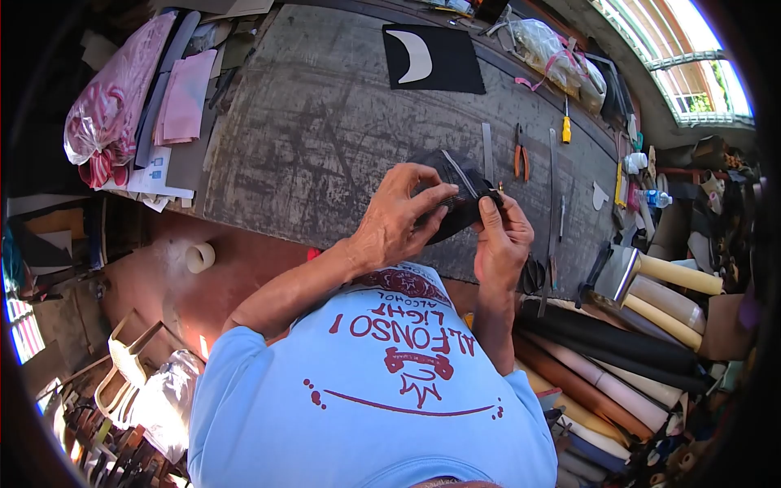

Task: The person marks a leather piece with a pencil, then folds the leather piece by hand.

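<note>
Both hands are together at the near edge of the work table. Between them is a black piece of flexible material (454, 172) with a grey strip along it that looks like a zipper. My right hand (503, 240) pinches its right end between thumb and fingers. My left hand (404, 207) is closed at its left side, fingers bent and tips against the material; the exact grip is partly hidden. Just beyond lies a steel ruler (487, 150), with orange-handled pliers (521, 159) to its right. Black-handled scissors (533, 276) lie near my right wrist.
On the dark, scuffed table (301, 114), a black sheet (443, 61) bears a white crescent (416, 57). A yellow screwdriver (566, 128) and a long metal ruler (553, 187) lie right. Plastic-wrapped material (114, 106) is left; material rolls (618, 350) are stacked lower right.
</note>
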Demonstrator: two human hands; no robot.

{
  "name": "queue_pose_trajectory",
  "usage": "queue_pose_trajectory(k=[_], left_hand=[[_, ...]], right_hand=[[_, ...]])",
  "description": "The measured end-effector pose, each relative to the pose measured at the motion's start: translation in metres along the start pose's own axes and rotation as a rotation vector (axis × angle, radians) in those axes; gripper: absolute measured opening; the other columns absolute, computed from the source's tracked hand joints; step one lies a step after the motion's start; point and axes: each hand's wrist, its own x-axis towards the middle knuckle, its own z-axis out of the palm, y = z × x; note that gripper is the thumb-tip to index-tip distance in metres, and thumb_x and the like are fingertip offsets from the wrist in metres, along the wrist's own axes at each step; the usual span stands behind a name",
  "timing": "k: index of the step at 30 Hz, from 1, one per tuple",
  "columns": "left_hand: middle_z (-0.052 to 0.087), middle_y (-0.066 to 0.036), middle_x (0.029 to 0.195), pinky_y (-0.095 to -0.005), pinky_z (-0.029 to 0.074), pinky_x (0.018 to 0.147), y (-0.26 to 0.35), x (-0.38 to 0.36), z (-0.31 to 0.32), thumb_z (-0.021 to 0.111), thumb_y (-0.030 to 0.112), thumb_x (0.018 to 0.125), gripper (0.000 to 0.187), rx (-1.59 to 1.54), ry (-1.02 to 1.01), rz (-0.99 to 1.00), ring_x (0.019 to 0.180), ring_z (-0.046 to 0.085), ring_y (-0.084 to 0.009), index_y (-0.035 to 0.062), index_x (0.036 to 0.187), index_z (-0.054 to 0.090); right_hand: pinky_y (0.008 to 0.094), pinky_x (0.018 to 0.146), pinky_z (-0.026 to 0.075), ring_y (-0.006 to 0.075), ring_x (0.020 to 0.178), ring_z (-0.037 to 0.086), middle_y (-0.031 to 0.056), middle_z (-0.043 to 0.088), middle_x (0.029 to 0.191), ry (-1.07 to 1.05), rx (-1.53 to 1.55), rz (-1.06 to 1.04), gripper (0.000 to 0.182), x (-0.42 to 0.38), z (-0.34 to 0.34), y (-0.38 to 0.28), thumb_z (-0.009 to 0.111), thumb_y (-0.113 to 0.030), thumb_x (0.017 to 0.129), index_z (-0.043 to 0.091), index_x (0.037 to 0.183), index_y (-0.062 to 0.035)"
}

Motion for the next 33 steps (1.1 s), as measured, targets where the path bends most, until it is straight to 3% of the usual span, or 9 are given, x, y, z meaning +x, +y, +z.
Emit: queue_pose_trajectory(k=[4, 7, 11, 14, 20, 26, 33], left_hand=[[0.057, -0.013, 0.120, -0.0448, 0.040, 0.102, -0.009, 0.034, -0.013, 0.068, 0.017, 0.088, 0.036, -0.039, -0.102, 0.119, 0.112, 0.055, -0.0307, 0.0084, 0.123, 0.062], [0.060, -0.012, 0.119, -0.0443, 0.036, 0.105, -0.021, 0.054, -0.026, 0.066, 0.024, 0.091, 0.035, -0.197, -0.388, 0.060, 0.112, 0.056, -0.0301, 0.0064, 0.120, 0.063], [0.063, -0.012, 0.110, -0.0392, 0.046, 0.089, -0.036, 0.074, -0.035, 0.073, 0.020, 0.086, 0.034, -0.258, -0.559, 0.021, 0.103, 0.058, -0.0290, 0.0032, 0.114, 0.063], [0.065, -0.013, 0.105, -0.0375, 0.049, 0.080, -0.039, 0.079, -0.033, 0.075, 0.018, 0.084, 0.034, -0.377, -0.542, -0.043, 0.094, 0.061, -0.0278, 0.0009, 0.111, 0.063], [0.069, -0.014, 0.091, -0.0382, 0.049, 0.073, -0.041, 0.081, -0.036, 0.074, 0.019, 0.085, 0.031, -0.379, -0.548, -0.056, 0.081, 0.064, -0.0262, -0.0016, 0.107, 0.065], [0.068, -0.013, 0.090, -0.0362, 0.049, 0.070, -0.044, 0.083, -0.041, 0.073, 0.020, 0.087, 0.028, -0.388, -0.661, -0.181, 0.079, 0.064, -0.0258, -0.0019, 0.102, 0.067], [0.065, -0.011, 0.093, -0.0401, 0.045, 0.083, -0.040, 0.073, -0.038, 0.069, 0.016, 0.088, 0.022, -0.256, -0.524, -0.038, 0.088, 0.061, -0.0287, 0.0025, 0.105, 0.066]], right_hand=[[0.0196, 0.074, 0.049, 0.0067, 0.082, 0.059, 0.0016, 0.065, 0.091, -0.091, -0.182, 0.039, 0.017, 0.007, -0.004, -0.005, 0.067, -0.006, 0.093, 0.066, 0.107, 0.0034], [0.0192, 0.074, 0.046, 0.0057, 0.083, 0.056, 0.0001, 0.064, 0.090, -0.184, -0.301, 0.049, 0.016, 0.014, -0.001, -0.013, 0.067, -0.006, 0.093, 0.066, 0.106, 0.0028], [0.0189, 0.074, 0.046, 0.0054, 0.083, 0.056, -0.0001, 0.064, 0.091, -0.241, -0.378, 0.036, 0.014, 0.021, 0.007, -0.018, 0.065, -0.004, 0.094, 0.066, 0.107, 0.0023], [0.0188, 0.075, 0.046, 0.0052, 0.083, 0.056, 0.0005, 0.064, 0.092, -0.247, -0.379, 0.021, 0.014, 0.030, 0.010, -0.015, 0.065, -0.004, 0.094, 0.066, 0.106, 0.0021], [0.0195, 0.076, 0.047, 0.0058, 0.084, 0.058, 0.0013, 0.065, 0.092, -0.244, -0.414, -0.050, 0.015, 0.034, 0.011, -0.007, 0.068, -0.002, 0.091, 0.067, 0.105, 0.0015], [0.0203, 0.078, 0.049, 0.0066, 0.085, 0.061, 0.0011, 0.066, 0.092, -0.152, -0.387, -0.041, 0.017, 0.034, 0.017, -0.005, 0.072, 0.000, 0.087, 0.067, 0.103, 0.0011], [0.0200, 0.078, 0.049, 0.0067, 0.085, 0.062, 0.0020, 0.068, 0.091, -0.072, -0.397, -0.063, 0.017, 0.028, 0.022, 0.000, 0.073, 0.001, 0.085, 0.067, 0.101, 0.0011]])
